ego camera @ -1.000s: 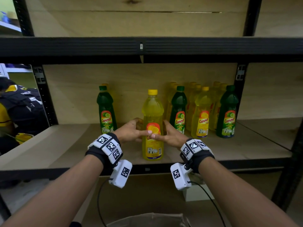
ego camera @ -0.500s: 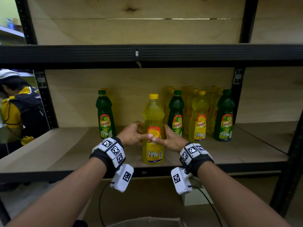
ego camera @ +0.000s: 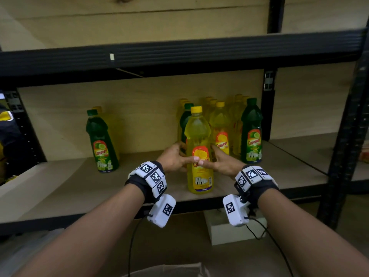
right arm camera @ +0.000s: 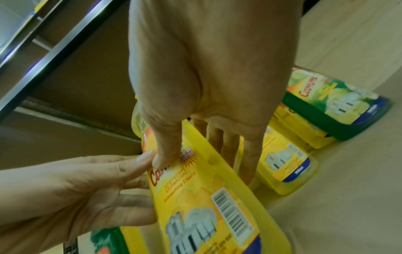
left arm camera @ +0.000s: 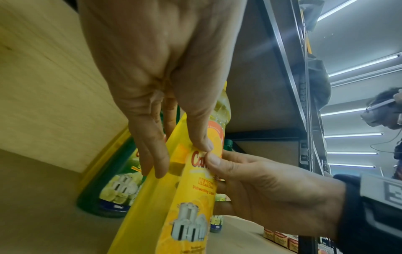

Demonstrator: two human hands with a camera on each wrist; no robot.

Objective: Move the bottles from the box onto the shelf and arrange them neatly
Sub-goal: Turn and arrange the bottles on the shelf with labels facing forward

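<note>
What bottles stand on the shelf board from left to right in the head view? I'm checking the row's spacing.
Lone green bottle with a green cap → yellow bottle with a yellow cap, gripped by both hands → smaller-looking yellow bottle behind it → green bottle at the group's right end.

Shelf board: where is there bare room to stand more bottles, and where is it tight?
Bare board lies between the lone green bottle and the yellow bottle that both hands hold, also left of that green bottle and along the shelf front edge. It is crowded behind the held bottle, where the cluster stands packed toward the right post.
</note>
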